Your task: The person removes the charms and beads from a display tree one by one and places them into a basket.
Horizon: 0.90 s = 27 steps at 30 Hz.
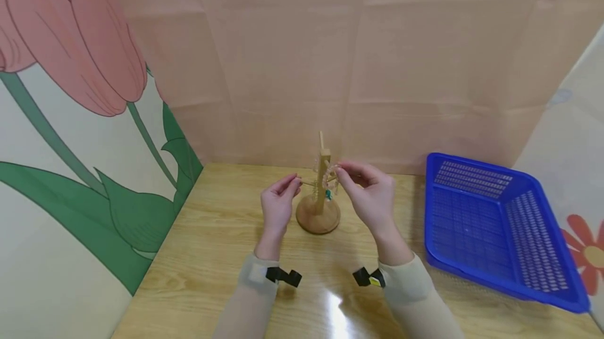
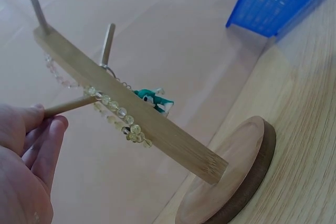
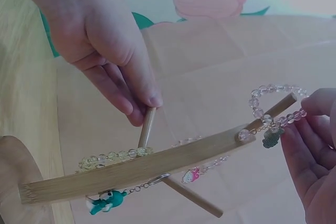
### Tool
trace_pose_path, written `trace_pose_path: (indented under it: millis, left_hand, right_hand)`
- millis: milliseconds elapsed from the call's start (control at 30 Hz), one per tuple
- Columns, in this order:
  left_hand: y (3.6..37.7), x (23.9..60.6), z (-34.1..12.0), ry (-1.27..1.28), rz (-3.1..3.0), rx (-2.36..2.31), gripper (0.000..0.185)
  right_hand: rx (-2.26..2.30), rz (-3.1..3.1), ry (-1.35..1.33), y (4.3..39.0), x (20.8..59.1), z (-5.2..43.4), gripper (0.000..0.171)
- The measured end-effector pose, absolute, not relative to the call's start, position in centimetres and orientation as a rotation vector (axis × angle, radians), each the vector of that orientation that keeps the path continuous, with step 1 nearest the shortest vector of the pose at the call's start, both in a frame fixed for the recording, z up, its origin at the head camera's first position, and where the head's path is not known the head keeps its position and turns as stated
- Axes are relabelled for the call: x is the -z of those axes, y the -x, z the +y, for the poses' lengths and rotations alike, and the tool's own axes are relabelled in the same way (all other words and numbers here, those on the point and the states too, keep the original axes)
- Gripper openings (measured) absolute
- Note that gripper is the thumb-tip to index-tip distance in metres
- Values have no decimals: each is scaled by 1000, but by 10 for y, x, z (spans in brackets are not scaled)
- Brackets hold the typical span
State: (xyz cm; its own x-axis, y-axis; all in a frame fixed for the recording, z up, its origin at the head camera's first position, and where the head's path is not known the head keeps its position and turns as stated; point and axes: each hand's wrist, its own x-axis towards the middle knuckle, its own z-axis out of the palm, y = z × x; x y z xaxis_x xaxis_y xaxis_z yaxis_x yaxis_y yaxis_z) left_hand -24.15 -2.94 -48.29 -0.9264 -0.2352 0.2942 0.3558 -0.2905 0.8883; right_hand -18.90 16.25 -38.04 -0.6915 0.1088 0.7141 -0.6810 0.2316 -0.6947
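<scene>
Left fingers [image 3: 144, 82] pinch a peg [image 3: 147, 125], right fingers [image 3: 320, 103] a bracelet [image 3: 255, 103]: probably light, floppy; grip beads [image 3: 286, 88], not the charm [image 3: 272, 138] beside those fingers.

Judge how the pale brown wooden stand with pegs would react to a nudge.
The pale brown wooden stand looks stiff, its post being a solid-looking wooden bar. A low push would probably slide its broad round base; pushed high, the tall post might tip.
</scene>
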Motion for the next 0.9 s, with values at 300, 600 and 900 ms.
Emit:
trace_pose_path:
  millis: [300, 600, 900]
  left_hand:
    - [243, 482, -30, 130, -1581, 2264, 20]
    - [243, 482, -28, 124, -1572, 2278, 23]
    - [241, 481, -27, 116, -1579, 2291, 20]
  right_hand:
    - [-1525, -1839, -564, 186, 379, 163, 11]
    - [-1491, -1858, -576, 183, 376, 168, 13]
    - [-1463, -1888, -543, 181, 369, 182, 11]
